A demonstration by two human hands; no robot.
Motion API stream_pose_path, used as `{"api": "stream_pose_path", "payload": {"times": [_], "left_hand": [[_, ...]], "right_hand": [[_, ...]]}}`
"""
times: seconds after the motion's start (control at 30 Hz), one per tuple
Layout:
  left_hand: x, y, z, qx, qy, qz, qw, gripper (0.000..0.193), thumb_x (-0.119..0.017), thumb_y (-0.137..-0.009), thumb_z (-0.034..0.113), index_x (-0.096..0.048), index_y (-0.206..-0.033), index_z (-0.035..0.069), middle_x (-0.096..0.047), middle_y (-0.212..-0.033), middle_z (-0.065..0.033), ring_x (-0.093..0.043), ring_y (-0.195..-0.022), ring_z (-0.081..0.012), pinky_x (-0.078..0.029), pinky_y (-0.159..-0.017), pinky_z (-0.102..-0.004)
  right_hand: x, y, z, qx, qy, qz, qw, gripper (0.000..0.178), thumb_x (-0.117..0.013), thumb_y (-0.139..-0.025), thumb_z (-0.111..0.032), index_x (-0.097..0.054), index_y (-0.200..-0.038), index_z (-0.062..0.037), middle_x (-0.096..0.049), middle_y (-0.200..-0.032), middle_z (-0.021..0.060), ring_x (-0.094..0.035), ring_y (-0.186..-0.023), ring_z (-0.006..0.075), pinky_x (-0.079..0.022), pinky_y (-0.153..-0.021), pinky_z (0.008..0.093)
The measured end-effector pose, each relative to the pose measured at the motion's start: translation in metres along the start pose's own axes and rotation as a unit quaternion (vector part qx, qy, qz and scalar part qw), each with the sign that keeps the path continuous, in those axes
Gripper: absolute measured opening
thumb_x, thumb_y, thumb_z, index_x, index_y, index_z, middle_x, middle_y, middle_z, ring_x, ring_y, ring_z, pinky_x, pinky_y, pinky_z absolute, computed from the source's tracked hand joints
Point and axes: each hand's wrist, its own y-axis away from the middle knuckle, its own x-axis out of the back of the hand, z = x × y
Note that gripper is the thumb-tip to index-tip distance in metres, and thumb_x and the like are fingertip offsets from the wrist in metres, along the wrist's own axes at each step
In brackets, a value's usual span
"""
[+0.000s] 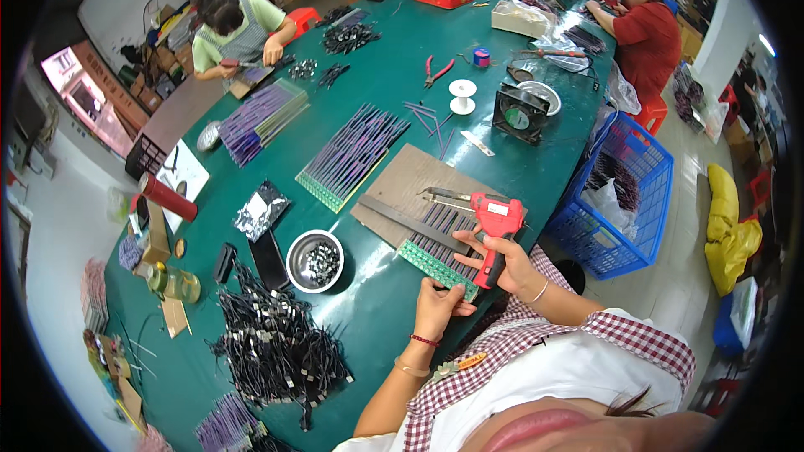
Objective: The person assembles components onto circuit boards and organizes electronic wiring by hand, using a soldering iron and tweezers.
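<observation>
My right hand (512, 268) is wrapped around the black handle of a red soldering gun (497, 216), whose metal tip points left over the work. Below it lies a green circuit board panel (425, 260) with a row of purple-and-black strips (448, 224) running up from it. My left hand (439, 308) pinches the panel's near right corner. A dark flat bar (406, 219) lies across the strips, on a brown board (435, 169). What my left fingertips press beneath the panel is hidden.
A bowl of small metal parts (315, 261) and a heap of black cables (276, 343) stand left. Another strip panel (356, 155), a white spool (461, 97) and a fan (520, 114) lie beyond. A blue crate (624, 192) is right. Two people work at the table's far side.
</observation>
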Motion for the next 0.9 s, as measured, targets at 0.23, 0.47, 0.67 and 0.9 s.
{"api": "stream_pose_path", "payload": {"times": [0.23,0.47,0.67,0.9], "left_hand": [[-0.007,0.000,-0.008,0.022,0.033,-0.014,0.999,0.034,-0.053,-0.086,0.005,-0.021,-0.092,-0.003,-0.058,-0.074,-0.0271,-0.063,-0.056,-0.0286,-0.056,-0.049,-0.0338],[-0.010,0.003,-0.009,-0.004,0.010,-0.005,1.000,0.034,-0.056,-0.084,0.003,-0.023,-0.090,-0.002,-0.058,-0.071,-0.0246,-0.063,-0.054,-0.0273,-0.055,-0.047,-0.0328],[-0.013,0.006,-0.014,-0.003,0.009,0.028,1.000,0.033,-0.057,-0.083,0.003,-0.025,-0.091,-0.001,-0.059,-0.069,-0.0210,-0.061,-0.050,-0.0242,-0.053,-0.044,-0.0303],[-0.024,0.014,-0.012,-0.003,-0.030,0.051,0.998,0.034,-0.057,-0.085,0.007,-0.026,-0.095,-0.003,-0.059,-0.072,-0.0209,-0.062,-0.055,-0.0243,-0.053,-0.048,-0.0301]], "right_hand": [[-0.003,0.001,-0.003,0.011,0.016,0.008,1.000,0.025,-0.055,-0.082,-0.015,-0.049,-0.106,-0.0104,-0.053,-0.115,0.0150,-0.040,-0.122,0.0291,-0.035,-0.099,0.0512],[-0.003,0.000,-0.003,0.004,0.006,0.003,1.000,0.024,-0.055,-0.083,-0.014,-0.049,-0.106,-0.0096,-0.053,-0.115,0.0155,-0.040,-0.122,0.0288,-0.034,-0.100,0.0513],[0.000,-0.001,-0.005,-0.013,-0.033,-0.016,0.999,0.022,-0.053,-0.083,-0.008,-0.048,-0.105,-0.0080,-0.053,-0.115,0.0160,-0.042,-0.121,0.0274,-0.033,-0.101,0.0523],[0.006,0.000,-0.006,-0.013,-0.012,-0.024,1.000,0.022,-0.054,-0.083,-0.009,-0.050,-0.104,-0.0087,-0.051,-0.118,0.0136,-0.039,-0.124,0.0255,-0.034,-0.101,0.0506]]}}
